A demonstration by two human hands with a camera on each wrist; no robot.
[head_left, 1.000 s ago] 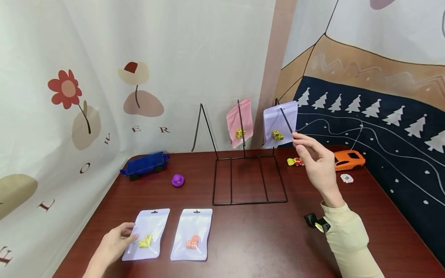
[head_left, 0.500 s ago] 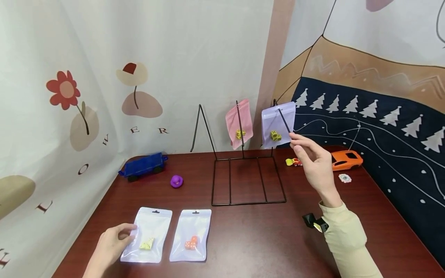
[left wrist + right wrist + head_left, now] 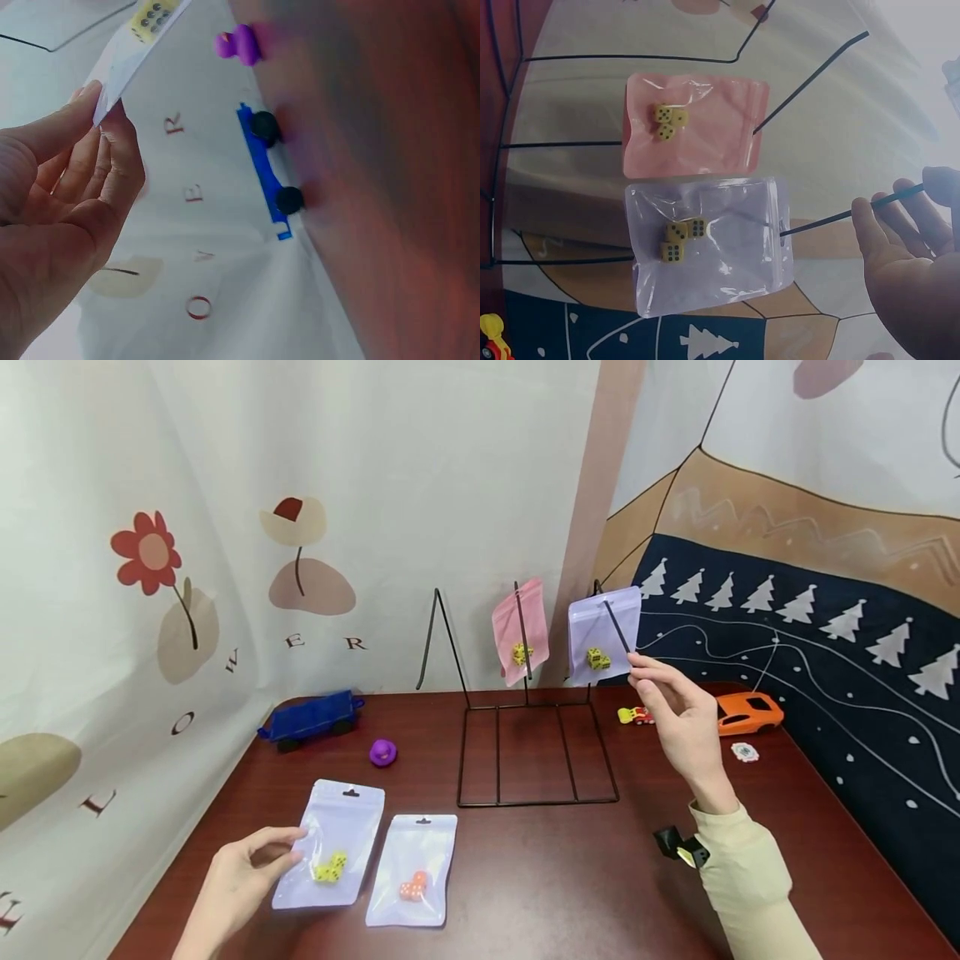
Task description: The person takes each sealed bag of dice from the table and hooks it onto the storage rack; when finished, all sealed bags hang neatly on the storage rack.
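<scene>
Between thumb and fingers, my left hand [image 3: 238, 878] pinches the left edge of a lilac bag with yellow dice [image 3: 337, 835], raised off the table. Beside it a second pale bag with orange dice [image 3: 412, 868] lies flat. My right hand [image 3: 681, 718] pinches the tip of the right hook on a black wire rack [image 3: 538, 803]; the right wrist view shows the fingers [image 3: 870, 232] around that rod. A lilac bag with yellow dice [image 3: 712, 262] hangs by its hole on this hook. A pink bag with yellow dice [image 3: 697, 150] hangs on the middle hook. The left hook holds no bag.
A blue toy trailer [image 3: 311, 720] and a purple duck-like toy [image 3: 382, 752] stand at the back left. Right of the rack are a small red and yellow toy [image 3: 636, 716], an orange toy car [image 3: 750, 712] and a white chip [image 3: 745, 752]. Curtains stand behind the table.
My left hand has lifted the lilac bag off the table and moved it slightly away from me and to the right. My right hand stays at the hook tip.
</scene>
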